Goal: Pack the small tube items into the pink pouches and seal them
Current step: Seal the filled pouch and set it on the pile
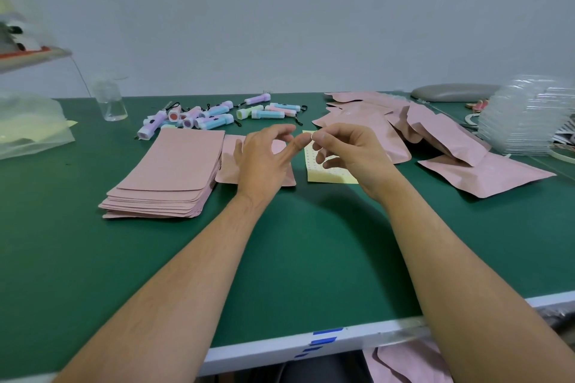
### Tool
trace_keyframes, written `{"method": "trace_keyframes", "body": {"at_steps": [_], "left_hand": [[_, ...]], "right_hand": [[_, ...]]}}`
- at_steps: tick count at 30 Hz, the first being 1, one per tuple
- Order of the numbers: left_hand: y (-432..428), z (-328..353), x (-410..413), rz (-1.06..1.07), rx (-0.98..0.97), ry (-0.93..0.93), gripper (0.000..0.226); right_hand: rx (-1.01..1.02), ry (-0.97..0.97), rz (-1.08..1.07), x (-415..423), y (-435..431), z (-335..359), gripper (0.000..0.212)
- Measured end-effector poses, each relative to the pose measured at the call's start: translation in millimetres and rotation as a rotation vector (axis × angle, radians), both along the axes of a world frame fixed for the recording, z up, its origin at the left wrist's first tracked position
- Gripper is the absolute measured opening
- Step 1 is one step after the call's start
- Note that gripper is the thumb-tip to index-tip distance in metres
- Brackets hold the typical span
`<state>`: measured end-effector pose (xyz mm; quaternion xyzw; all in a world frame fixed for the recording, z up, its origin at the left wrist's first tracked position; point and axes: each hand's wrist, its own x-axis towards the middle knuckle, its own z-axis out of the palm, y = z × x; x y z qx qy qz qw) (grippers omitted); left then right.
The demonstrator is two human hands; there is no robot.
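A stack of flat pink pouches [168, 174] lies left of centre on the green table [295, 258]. One pink pouch [228, 162] lies beside it, partly under my left hand [264, 158], whose fingers are spread above it. My right hand [345, 152] pinches something tiny and pale at its fingertips, just over a yellow dotted sticker sheet [326, 172]. The two hands' fingertips nearly meet. Several pastel tube items [217, 116] with black loops lie in a heap behind. A pile of filled pink pouches [435, 140] spreads to the right.
A clear glass jar [110, 102] stands at the back left, next to a plastic bag [31, 127]. Stacked clear plastic trays [529, 115] and a grey pad [454, 92] sit at the back right. More pink pouches [407, 364] lie below the table's front edge.
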<state>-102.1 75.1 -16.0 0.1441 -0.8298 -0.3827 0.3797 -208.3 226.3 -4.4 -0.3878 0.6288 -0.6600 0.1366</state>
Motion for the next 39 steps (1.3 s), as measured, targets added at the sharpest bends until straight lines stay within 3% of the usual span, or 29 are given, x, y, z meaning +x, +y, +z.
{"method": "trace_keyframes", "body": {"at_steps": [4,7,9,11,16,22,28,30,33,35,39], "left_hand": [[-14,2,3,0.083,-0.126,-0.042,0.041],[-21,-2,2,0.250,-0.325,-0.411,0.049],[-19,-7,1,0.221,-0.359,-0.649,0.060],[-16,-7,1,0.195,-0.370,-0.746,0.060],[-15,-2,0,0.240,-0.322,-0.637,0.057],[-17,-7,-1,0.249,-0.137,-0.769,0.105],[-16,-3,-1,0.221,-0.084,-0.624,0.113],[-19,2,0,0.213,0.049,-0.523,0.124],[-23,8,1,0.203,0.396,-0.427,0.146],[-27,10,2,0.171,0.610,-0.375,0.140],[-31,9,7,0.055,0.853,-0.204,0.094]], "right_hand": [[-0.105,-0.145,-0.031,-3,1,4,0.015],[-0.129,-0.224,-0.147,-9,5,6,0.014],[-0.117,-0.267,-0.212,-11,7,7,0.014],[-0.104,-0.299,-0.223,-11,8,7,0.013],[-0.034,-0.284,-0.204,-8,4,5,0.012],[0.055,-0.197,-0.173,-4,0,3,0.012],[0.099,-0.163,-0.176,-4,-2,1,0.017],[0.112,-0.154,-0.182,-4,-2,0,0.018],[0.123,-0.156,-0.203,-4,-3,0,0.018],[0.126,-0.153,-0.214,-5,-3,0,0.018],[0.135,-0.105,-0.240,-4,-1,1,0.013]]}}
